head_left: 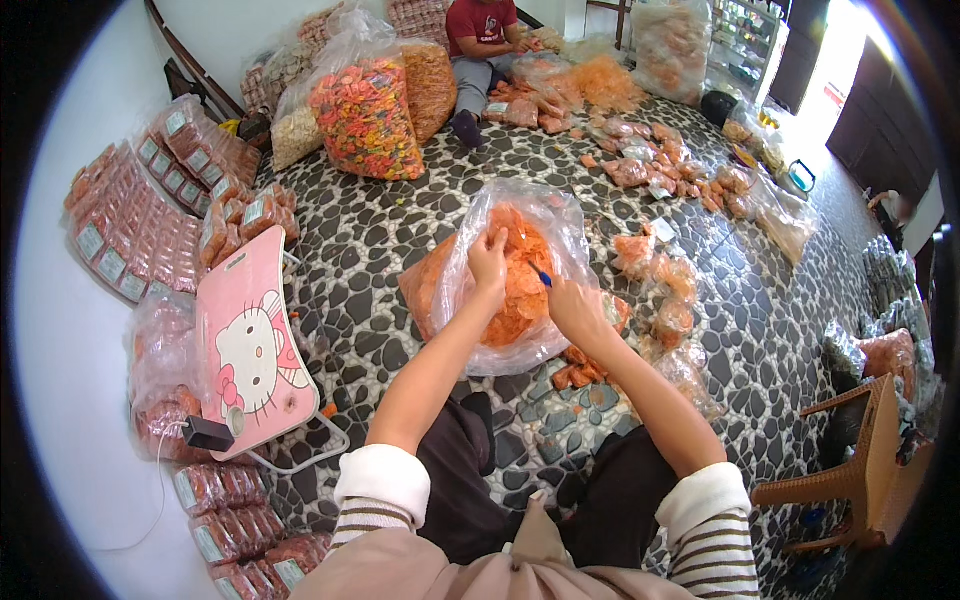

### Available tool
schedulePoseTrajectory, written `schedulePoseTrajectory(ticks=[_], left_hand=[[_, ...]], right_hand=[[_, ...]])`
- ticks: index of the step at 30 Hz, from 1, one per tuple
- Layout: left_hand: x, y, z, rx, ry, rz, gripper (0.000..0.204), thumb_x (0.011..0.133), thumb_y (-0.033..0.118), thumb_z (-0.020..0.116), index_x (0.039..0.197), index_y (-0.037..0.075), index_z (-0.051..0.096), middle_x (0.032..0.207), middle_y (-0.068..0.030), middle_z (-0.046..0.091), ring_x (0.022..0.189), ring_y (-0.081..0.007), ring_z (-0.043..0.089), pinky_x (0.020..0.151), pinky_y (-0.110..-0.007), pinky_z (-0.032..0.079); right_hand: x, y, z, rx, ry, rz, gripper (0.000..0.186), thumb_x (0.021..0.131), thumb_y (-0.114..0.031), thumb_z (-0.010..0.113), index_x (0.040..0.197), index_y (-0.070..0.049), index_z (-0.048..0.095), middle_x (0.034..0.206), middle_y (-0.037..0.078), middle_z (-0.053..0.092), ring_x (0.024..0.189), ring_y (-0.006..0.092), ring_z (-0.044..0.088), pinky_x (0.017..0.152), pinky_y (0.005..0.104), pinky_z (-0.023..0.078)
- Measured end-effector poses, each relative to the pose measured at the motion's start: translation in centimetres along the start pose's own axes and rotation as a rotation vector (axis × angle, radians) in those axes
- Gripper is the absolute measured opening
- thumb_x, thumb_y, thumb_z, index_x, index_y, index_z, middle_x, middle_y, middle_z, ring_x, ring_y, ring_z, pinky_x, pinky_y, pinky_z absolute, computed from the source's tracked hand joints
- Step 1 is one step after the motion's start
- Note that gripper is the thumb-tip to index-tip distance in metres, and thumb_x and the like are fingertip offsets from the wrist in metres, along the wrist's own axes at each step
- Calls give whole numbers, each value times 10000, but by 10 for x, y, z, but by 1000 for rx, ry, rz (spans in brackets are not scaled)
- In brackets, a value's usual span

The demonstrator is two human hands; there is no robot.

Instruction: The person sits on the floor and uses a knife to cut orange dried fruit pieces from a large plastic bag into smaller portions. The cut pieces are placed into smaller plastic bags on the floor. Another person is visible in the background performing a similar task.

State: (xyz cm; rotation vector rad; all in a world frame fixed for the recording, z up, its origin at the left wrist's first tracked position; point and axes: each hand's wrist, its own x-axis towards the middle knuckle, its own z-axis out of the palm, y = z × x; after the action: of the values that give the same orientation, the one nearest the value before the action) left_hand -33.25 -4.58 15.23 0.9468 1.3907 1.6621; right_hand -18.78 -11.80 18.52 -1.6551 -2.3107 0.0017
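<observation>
In front of me on the floor stands a large clear plastic bag, its mouth spread wide, filled with thin orange chips. My left hand reaches into the bag's mouth with its fingers curled against orange pieces. Whether it pinches chips or a small packet of them is hard to make out. My right hand is closed round a small tool with a blue handle, over the chips. The tool's kind cannot be told, as most of it is covered by the hand.
At left are a pink folding table and stacked snack packs. Behind stand tall bags of coloured snacks. Another person sits at the back near orange packets. Loose packets lie right of my bag; a brown chair stands at right.
</observation>
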Motion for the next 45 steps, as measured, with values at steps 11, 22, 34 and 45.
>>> schedulePoseTrajectory(ticks=[11, 22, 34, 45], left_hand=[[-16, 6, -6, -112, -464, -97, 366, 838, 207, 597, 1135, 9, 517, 1034, -59, 589, 901, -123, 552, 777, -247, 440], [-24, 29, -17, 803, -498, 1045, 406, 729, 52, 600, 1117, 143, 521, 1119, -126, 472, 1073, -297, 454, 878, -372, 395], [-10, 22, -32, 1003, -627, 1280, 209, 710, 119, 601, 908, 59, 567, 1022, -49, 502, 978, -224, 483, 811, -334, 442], [0, -17, -39, 523, -689, 195, 182, 855, 165, 541, 938, 14, 482, 955, -113, 497, 893, -238, 544, 753, -377, 444]], right_hand=[[49, 29, 26, 796, 126, 433, 319, 777, -298, 653, 893, -9, 584, 567, 39, 537, 474, 128, 510, 456, 285, 395], [34, 32, 6, 700, 205, 372, 207, 711, -204, 648, 808, -21, 634, 636, 131, 596, 598, 224, 591, 579, 337, 448], [44, 43, 30, 580, 110, 494, 231, 695, -211, 596, 762, 10, 600, 761, 225, 607, 764, 371, 595, 674, 431, 459], [49, 53, 56, 1203, -181, 556, 393, 751, -266, 645, 1052, -34, 548, 760, 81, 602, 612, 186, 566, 560, 308, 457]])
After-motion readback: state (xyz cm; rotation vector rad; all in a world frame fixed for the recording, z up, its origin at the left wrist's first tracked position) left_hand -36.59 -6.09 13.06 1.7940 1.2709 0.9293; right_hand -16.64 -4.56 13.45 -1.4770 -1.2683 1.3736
